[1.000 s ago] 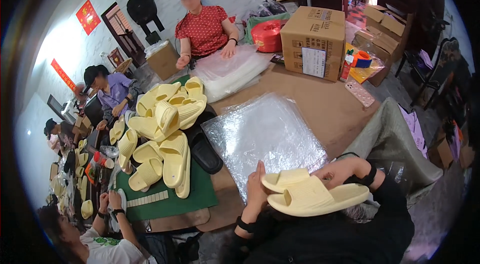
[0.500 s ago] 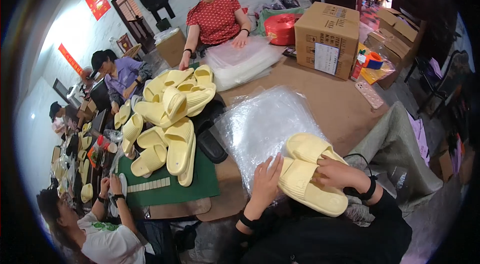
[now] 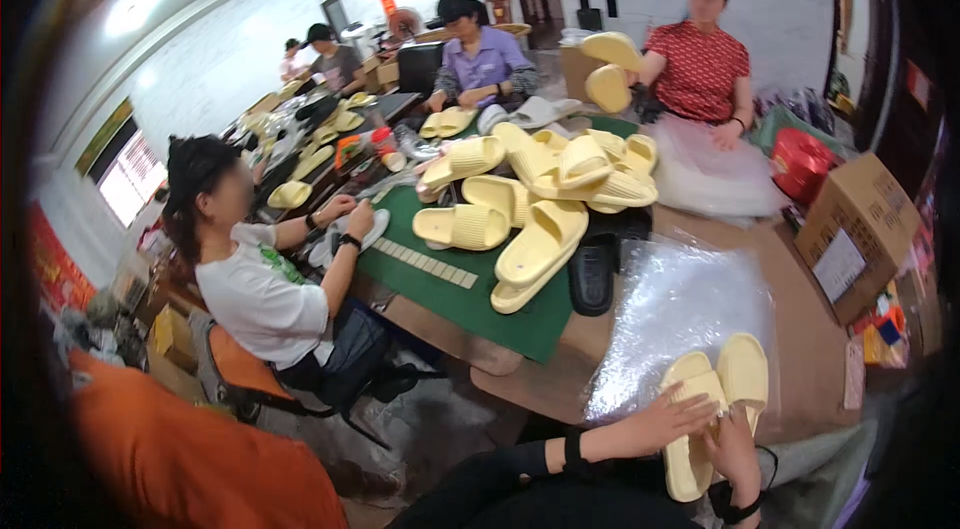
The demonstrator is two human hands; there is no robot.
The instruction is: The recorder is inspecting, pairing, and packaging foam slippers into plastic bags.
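Two pale yellow ribbed slippers are side by side near the table's front edge, at lower right. Across the strap of the nearer slipper (image 3: 688,470) lies my left hand (image 3: 668,421), fingers stretched out and flat. My right hand (image 3: 735,449) is closed at the heel side of the other slipper (image 3: 744,369); its fingertips are partly hidden between the pair. Clear plastic bags (image 3: 672,304) lie in a flat stack just beyond. A heap of yellow slippers (image 3: 545,239) is on the table to the left, with a black slipper (image 3: 594,274) beside it.
A green mat (image 3: 530,329) carries a row of small pale tiles. A cardboard box (image 3: 865,229) stands at right. Co-workers sit left and behind; the one in red (image 3: 695,69) holds slippers by a stack of translucent sheets (image 3: 710,179). An orange-covered shape (image 3: 190,439) is at lower left.
My view has swung left. My left hand has shifted from the slipper's side onto its strap. The person in red has lifted a pair of slippers from the heap.
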